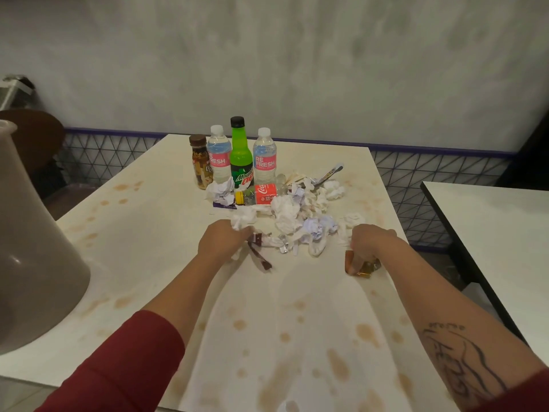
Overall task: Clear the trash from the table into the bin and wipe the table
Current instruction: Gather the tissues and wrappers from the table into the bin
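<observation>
A heap of crumpled white tissues and wrappers lies mid-table, with a Coca-Cola bottle on its side behind it. My left hand is shut on a white tissue ball, with a dark red wrapper hanging beneath it. My right hand is closed over an orange and gold wrapper at the heap's right edge. The cream table carries many brown stains. A grey bin stands at the table's left edge.
Four upright bottles stand at the back: a brown drink, two water bottles and a green Mountain Dew. A second table sits to the right across a gap. A brown chair is far left.
</observation>
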The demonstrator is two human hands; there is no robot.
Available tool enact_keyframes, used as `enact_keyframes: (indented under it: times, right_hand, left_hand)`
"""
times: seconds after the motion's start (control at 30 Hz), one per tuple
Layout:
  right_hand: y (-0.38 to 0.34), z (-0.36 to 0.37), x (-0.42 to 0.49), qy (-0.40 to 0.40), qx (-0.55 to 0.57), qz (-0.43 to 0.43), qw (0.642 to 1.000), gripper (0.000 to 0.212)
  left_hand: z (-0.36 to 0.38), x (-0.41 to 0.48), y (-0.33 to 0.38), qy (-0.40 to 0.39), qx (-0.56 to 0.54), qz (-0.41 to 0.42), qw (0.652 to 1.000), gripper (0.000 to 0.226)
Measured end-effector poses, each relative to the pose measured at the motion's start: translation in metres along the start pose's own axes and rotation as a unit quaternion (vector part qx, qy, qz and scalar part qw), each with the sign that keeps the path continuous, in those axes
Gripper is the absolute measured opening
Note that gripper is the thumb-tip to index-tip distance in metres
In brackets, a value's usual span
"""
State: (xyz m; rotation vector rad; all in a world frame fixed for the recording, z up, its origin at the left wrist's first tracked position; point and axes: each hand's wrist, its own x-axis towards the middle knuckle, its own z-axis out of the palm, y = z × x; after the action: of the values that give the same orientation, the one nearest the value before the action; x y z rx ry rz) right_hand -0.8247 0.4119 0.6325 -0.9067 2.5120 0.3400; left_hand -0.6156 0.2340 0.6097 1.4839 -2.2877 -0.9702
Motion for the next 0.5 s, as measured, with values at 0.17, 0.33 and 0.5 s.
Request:
enact_keyframes:
  times: [0.17, 0.33, 0.5]
  right_hand:
    - [-0.003, -0.003, -0.004, 0.009, -0.016, -0.011, 1.000, 0.042]
    - [-0.024, -0.014, -0.011, 0.064, 0.074, -0.099, 0.990, 0.021]
    - [-0.067, -0.026, -0.032, 0.173, 0.246, -0.228, 0.926, 0.030]
  left_hand:
    - [-0.003, 0.000, 0.006, 0.055, 0.003, 0.025, 0.998, 0.056]
    - [-0.008, 0.002, 0.009, 0.072, -0.084, 0.015, 0.994, 0.036]
    - [-0.018, 0.004, 0.005, 0.084, -0.222, -0.007, 0.971, 0.023]
